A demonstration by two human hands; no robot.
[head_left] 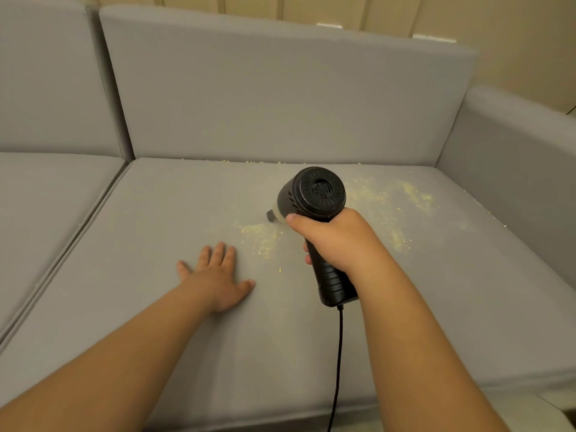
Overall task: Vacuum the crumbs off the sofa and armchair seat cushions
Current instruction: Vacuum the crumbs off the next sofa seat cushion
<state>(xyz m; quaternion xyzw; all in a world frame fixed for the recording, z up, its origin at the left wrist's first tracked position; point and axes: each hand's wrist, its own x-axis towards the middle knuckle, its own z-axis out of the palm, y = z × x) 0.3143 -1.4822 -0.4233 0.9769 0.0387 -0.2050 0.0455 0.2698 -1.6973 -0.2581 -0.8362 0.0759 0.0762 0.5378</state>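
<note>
My right hand (336, 241) grips the handle of a black handheld vacuum (314, 198), its nozzle pointing down onto the grey sofa seat cushion (156, 322). A patch of pale crumbs (261, 236) lies just in front of the nozzle. More crumbs (411, 196) are scattered to the right and along the crease at the backrest. My left hand (218, 275) rests flat on the cushion, fingers spread, left of the crumb patch.
The vacuum's black cord (338, 363) hangs from the handle over the cushion's front edge. A second seat cushion (46, 194) adjoins on the left. The backrest (280, 95) rises behind and the sofa arm (511, 169) closes the right side.
</note>
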